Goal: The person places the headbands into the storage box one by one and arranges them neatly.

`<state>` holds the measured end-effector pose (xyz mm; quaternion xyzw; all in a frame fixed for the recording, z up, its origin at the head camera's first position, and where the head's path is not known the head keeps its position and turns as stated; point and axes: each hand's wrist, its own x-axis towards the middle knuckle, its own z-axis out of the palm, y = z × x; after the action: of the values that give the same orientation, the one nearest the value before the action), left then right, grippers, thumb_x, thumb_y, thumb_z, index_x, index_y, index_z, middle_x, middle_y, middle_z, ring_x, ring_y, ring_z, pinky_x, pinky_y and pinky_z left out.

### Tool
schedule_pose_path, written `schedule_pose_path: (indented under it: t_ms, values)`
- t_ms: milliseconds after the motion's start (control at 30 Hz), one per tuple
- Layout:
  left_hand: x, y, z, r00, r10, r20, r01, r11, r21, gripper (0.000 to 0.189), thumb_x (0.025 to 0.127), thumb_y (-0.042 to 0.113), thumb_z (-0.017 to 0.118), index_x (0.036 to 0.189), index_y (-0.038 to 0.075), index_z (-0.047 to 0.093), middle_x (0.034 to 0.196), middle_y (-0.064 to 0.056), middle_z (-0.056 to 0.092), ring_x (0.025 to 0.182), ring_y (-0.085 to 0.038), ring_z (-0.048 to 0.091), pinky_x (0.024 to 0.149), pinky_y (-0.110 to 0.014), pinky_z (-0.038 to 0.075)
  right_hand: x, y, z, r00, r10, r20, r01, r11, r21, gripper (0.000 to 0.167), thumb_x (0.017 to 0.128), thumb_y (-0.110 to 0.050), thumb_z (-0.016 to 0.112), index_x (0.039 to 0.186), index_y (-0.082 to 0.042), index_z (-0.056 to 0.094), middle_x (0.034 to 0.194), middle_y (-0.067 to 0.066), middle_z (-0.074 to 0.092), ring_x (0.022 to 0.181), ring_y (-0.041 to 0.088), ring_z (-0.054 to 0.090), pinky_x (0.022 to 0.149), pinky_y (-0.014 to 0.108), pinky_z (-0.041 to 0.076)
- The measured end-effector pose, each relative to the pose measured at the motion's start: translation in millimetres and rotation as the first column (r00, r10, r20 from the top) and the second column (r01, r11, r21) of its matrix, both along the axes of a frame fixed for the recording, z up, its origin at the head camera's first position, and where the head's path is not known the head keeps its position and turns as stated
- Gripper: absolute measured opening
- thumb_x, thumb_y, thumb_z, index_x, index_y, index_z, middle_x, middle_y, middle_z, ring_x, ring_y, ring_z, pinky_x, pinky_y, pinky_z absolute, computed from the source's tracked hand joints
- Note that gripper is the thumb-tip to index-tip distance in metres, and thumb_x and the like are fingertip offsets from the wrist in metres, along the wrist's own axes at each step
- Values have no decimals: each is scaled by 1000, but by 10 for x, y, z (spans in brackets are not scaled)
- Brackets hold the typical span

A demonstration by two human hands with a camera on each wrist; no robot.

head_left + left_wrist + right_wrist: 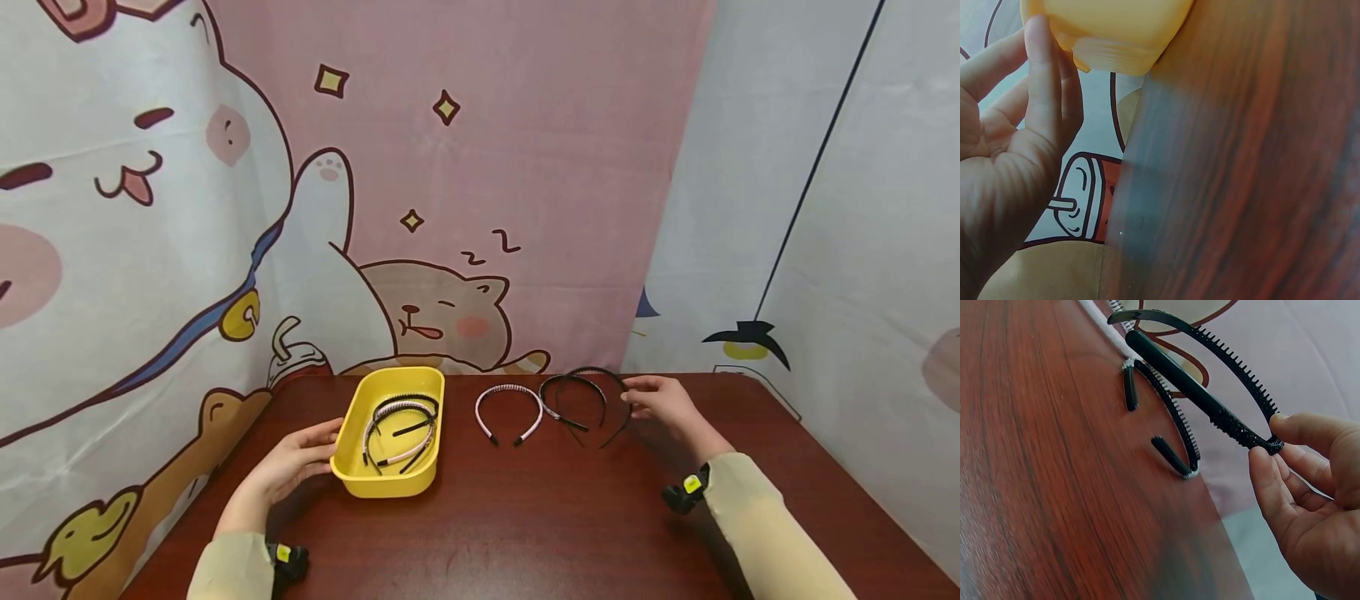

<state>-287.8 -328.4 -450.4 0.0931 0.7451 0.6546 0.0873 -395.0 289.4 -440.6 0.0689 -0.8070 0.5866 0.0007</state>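
Left hand nearest, fingers extended, touching outer wall of yellow tub; several headbands inside. Farther right, right hand pinching 1 black headband between thumb and fingers. Beside it, 2 more on brown table: silver-edged headband, pink headband. Cartoon cloth behind.

The tub is plain yellow; the headbands inside it mix black and pale pink. One headband is all black, with a glittery, beaded stretch. Another headband is black with silvery bands near its tips. A third headband is pale pink, dark-striped along the arch, black-tipped. The desk is reddish brown with darker wood grain. The backdrop is pink and white, with dark-outlined cartoon animals.
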Motion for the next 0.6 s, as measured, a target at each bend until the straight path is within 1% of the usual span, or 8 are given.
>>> schedule_pose_path:
  t_ms: [167,367,467,600]
  values:
    - [4,2,9,1000,-1,4,1,1000,4,64,97,8,58,150,-4,25,126,-24,48,98,-20,63,82,-32,55,9,-80,11,1000,12,-4,-12,1000,-3,48,92,-12,66,131,11,51,109,14,63,80,19,65,81,50,54]
    - [7,4,14,1000,-2,-2,2,1000,9,63,97,7,57,150,-5,25,126,-26,48,98,-21,63,81,-31,55,-14,-177,-2,1000,19,-16,-20,1000,-14,48,91,-12,67,130,12,52,110,17,62,84,23,65,78,46,56]
    - [9,7,10,1000,-3,-1,3,1000,12,63,97,6,57,150,-5,24,126,-26,47,98,-20,63,81,-31,55,-16,-225,-8,999,31,-15,-32,999,-28,50,91,-10,66,131,13,50,116,25,59,86,21,65,75,42,57]
    - [9,12,9,1000,0,2,0,1000,14,64,97,6,57,150,-5,24,126,-26,47,97,-19,63,81,-31,55,-8,-283,11,999,47,-14,-47,998,-44,49,91,-9,66,131,14,50,114,24,60,87,20,64,73,38,58]
